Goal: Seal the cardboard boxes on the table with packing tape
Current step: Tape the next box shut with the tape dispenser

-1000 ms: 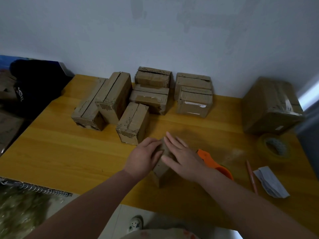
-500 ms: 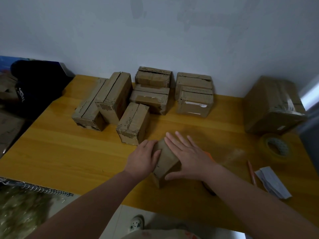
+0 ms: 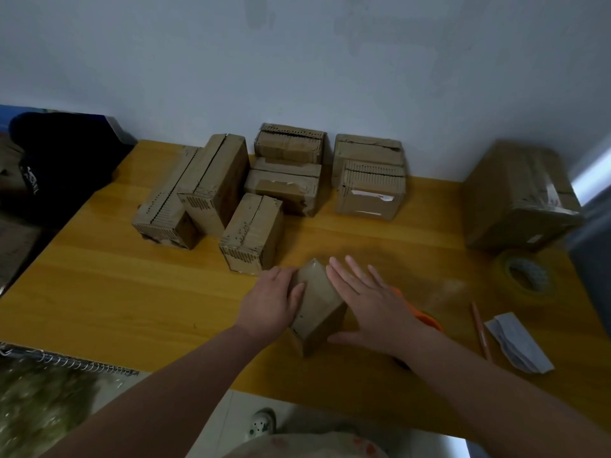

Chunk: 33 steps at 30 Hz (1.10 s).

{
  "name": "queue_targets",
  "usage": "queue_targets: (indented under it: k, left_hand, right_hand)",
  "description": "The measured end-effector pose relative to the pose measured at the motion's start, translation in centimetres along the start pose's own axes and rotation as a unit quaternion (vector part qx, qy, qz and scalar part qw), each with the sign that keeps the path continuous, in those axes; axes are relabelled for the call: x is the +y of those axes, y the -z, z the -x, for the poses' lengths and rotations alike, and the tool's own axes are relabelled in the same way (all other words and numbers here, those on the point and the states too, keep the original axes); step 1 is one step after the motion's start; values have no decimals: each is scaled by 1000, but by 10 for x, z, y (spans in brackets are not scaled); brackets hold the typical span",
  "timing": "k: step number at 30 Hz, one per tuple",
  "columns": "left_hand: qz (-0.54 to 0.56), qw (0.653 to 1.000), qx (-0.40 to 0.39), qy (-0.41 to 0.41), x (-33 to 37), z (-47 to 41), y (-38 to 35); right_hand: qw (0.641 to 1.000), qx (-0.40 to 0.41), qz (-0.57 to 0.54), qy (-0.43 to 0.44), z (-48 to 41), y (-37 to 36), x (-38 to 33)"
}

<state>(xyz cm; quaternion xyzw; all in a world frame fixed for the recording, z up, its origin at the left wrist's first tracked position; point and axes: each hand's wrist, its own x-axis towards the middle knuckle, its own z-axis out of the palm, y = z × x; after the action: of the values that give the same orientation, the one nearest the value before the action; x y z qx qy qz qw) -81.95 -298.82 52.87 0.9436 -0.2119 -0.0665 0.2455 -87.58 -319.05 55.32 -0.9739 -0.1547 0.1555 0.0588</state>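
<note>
Scene: Head-camera view down onto a yellow wooden bench [image 3: 99,292] against a pale wall.
Task's thing: A small brown cardboard box [image 3: 317,302] stood on the bench between the person's two hands, turned corner-on to the viewer. Its upper face looked glossy, probably taped.
Left grip: The left hand [image 3: 271,302] curled round the box's left side, thumb on the upper face.
Right grip: The right hand [image 3: 370,305] lay flat with fingers straight and slightly spread, palm against the box's right side, holding nothing.
Right of the box: An orange tape dispenser [image 3: 428,318] was mostly hidden behind the right hand. Farther right lay a yellowish roll of packing tape [image 3: 525,276], a thin brown pencil [image 3: 479,328] and a folded white paper [image 3: 515,345].
Behind the box: A cluster of seven brown cardboard boxes [image 3: 251,231] waited, several with open seams. Well behind and to the right was a larger taped cardboard carton [image 3: 519,196].
Likely step: Smoothing tape down.
Risks: Uneven pressure could trap wrinkles or leave an edge lifting. A hard sideways push could slide the light box against the left hand. Reaching blind for the hidden dispenser could catch its cutter.
</note>
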Motion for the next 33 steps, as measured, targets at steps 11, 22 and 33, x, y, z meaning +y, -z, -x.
queue_targets:
  k: [11, 22, 33]
  left_hand:
    - [10, 999, -31, -21, -2, -5, 5]
    - [142, 982, -126, -4, -22, -23, 26]
    - [333, 934, -113, 62, -22, -74, 69]
  right_hand:
    - [999, -21, -14, -23, -10, 17, -10]
    - [939, -26, -308, -148, -24, 14, -18]
    - [850, 94, -494, -156, -42, 57, -21]
